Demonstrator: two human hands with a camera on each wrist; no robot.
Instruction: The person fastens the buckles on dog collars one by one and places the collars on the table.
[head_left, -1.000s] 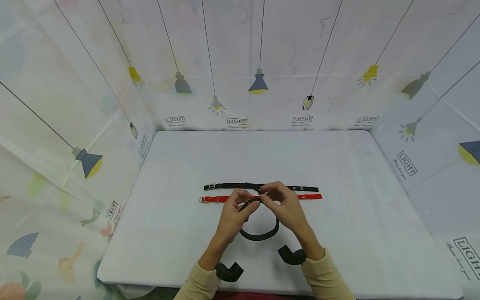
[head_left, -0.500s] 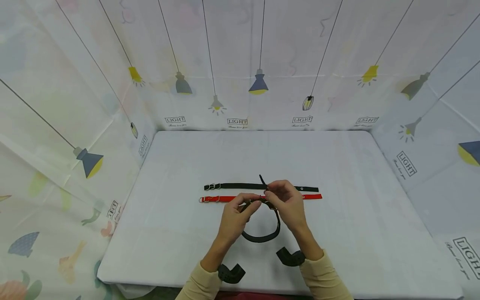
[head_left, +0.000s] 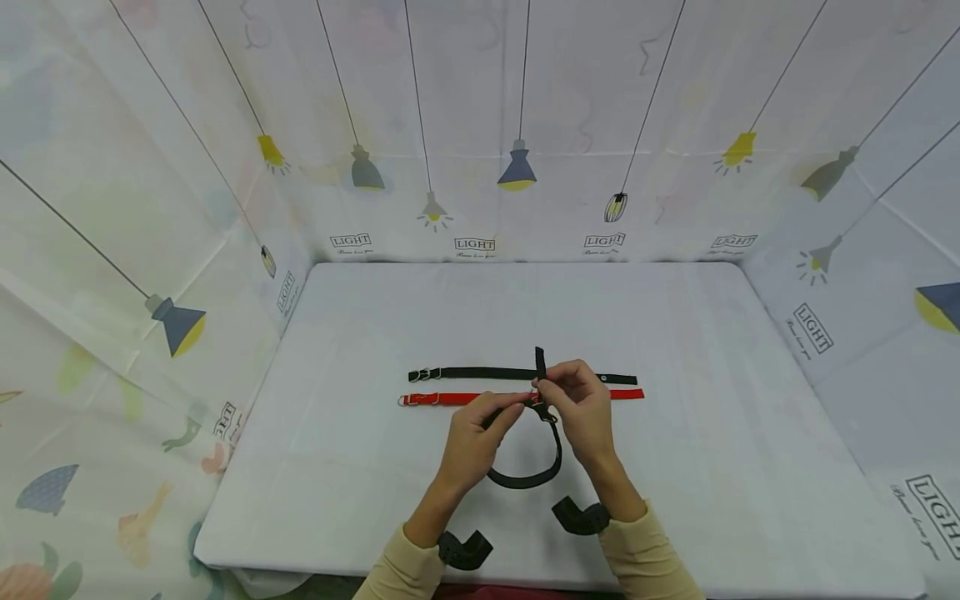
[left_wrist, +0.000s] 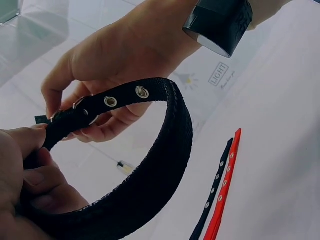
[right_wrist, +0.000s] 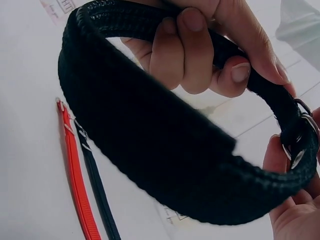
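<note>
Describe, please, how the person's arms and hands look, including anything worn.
The left hand and right hand are gloveless. The left sleeve and right sleeve are plain pale beige. A bent black left wrist device and a similar right wrist device show, without visible cables.

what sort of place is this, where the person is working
Probably a makeshift recording booth: sheets printed with hanging lamps enclose three sides of a white-covered table, and a black device sits at each wrist.
</note>
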